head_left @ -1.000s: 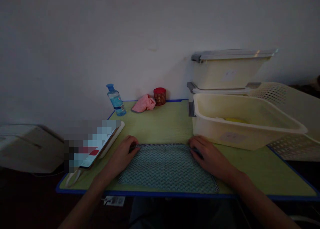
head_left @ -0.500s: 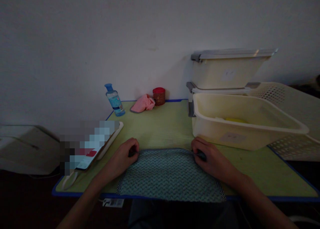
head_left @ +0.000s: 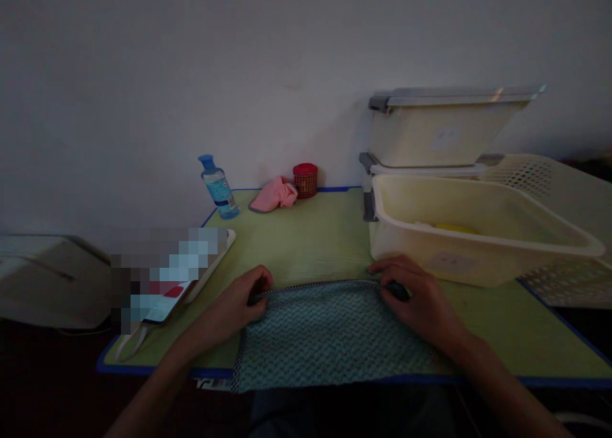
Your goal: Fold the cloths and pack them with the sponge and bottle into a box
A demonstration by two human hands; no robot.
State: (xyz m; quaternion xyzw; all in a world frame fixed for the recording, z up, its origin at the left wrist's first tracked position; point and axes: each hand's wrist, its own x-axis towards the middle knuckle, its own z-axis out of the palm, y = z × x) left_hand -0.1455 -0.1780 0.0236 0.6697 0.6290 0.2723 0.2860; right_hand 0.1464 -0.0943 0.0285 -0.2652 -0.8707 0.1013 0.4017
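A teal woven cloth [head_left: 325,333] with a dark checked hem lies flat at the front of the green table [head_left: 310,240], its near edge hanging over the table's blue rim. My left hand [head_left: 234,304] pinches the cloth's far left corner with curled fingers. My right hand [head_left: 415,294] grips the far right corner, fingers closed over it. Both forearms reach in from the bottom of the view.
A cream tub [head_left: 473,234] stands right of the hands, with lidded bins [head_left: 444,129] and a perforated basket [head_left: 554,189] behind. At the back wall are a blue bottle [head_left: 218,187], a pink cloth [head_left: 273,196] and a red jar [head_left: 305,179]. A tray with a blurred item [head_left: 176,266] lies left.
Both hands have closed on the cloth's far corners and drawn it toward me, so its near edge now hangs over the table's front rim.
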